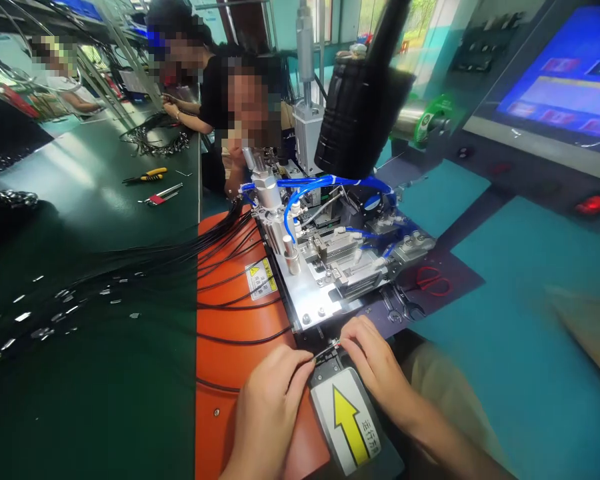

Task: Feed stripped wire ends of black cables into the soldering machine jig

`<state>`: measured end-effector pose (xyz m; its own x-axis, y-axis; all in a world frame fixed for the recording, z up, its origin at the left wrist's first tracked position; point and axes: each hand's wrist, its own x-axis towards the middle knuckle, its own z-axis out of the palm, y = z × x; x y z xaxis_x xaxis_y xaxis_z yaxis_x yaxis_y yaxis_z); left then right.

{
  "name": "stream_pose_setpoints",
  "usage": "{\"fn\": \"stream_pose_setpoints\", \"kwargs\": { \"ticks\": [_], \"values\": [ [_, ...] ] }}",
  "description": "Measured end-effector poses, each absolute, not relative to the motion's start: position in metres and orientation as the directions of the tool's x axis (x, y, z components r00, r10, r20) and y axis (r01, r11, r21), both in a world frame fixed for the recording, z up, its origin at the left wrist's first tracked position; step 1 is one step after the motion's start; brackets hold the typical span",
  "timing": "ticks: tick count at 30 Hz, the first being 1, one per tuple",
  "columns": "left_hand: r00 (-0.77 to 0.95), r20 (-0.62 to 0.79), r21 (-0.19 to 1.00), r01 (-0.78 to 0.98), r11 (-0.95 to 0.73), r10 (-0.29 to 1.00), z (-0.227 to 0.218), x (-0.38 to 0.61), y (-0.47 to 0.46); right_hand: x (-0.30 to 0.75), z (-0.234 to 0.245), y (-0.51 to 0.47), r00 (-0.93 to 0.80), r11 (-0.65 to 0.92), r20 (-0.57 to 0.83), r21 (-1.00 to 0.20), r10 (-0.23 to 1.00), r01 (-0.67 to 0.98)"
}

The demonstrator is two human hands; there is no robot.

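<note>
A thin cable [325, 351] spans the short gap between my two hands, over the feed end of the machine. My left hand [275, 387] pinches it between thumb and fingers on one side. On the other side my right hand [369, 355] pinches the cable's tip, where a small pale end shows. Just below lies a grey cover with a yellow arrow [347, 423]. Beyond my fingers is the machine's bright metal plate [313, 300]. Several black cables [240, 340] run across the orange housing [217, 360] toward the plate's edge.
A green table [145, 400] on the left carries a cable bundle [170, 250], yellow-handled pliers [153, 175] and a red-handled tool [163, 195]. Wrenches [400, 308] and red scissors [433, 281] lie right of the machine. A screen [565, 80] stands at right. Co-workers sit behind.
</note>
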<state>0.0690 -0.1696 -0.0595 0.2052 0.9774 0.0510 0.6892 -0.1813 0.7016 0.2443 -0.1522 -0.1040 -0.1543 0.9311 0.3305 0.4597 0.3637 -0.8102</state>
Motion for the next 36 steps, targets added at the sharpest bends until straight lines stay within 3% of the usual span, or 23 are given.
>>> {"fn": "stream_pose_setpoints", "kwargs": {
  "ticks": [9,13,19,25,32,36],
  "values": [
    [0.243,0.028,0.603,0.769,-0.210,0.970,-0.062,0.071,-0.170,0.243,-0.111,-0.153,-0.135,0.349,0.325,-0.811,0.936,0.470],
    [0.348,0.066,0.548,0.770,-0.325,0.935,-0.060,0.070,-0.168,0.242,-0.105,-0.153,-0.124,0.279,0.251,-0.842,0.960,0.462],
    [0.575,0.118,0.173,0.791,-0.587,0.809,-0.060,0.071,-0.162,0.242,-0.101,-0.154,-0.119,0.179,0.138,-0.855,0.983,0.487],
    [0.658,0.148,-0.025,0.749,-0.662,0.739,-0.057,0.072,-0.157,0.241,-0.102,-0.152,-0.127,0.138,0.084,-0.843,0.988,0.520],
    [0.681,0.091,-0.073,0.732,-0.677,0.726,-0.057,0.070,-0.151,0.244,-0.104,-0.147,-0.225,0.194,0.112,-0.901,0.968,0.388],
    [0.686,0.048,-0.020,0.727,-0.686,0.726,-0.053,0.072,-0.149,0.245,-0.115,-0.143,-0.220,0.222,0.151,-0.910,0.964,0.351]
  ]
}}
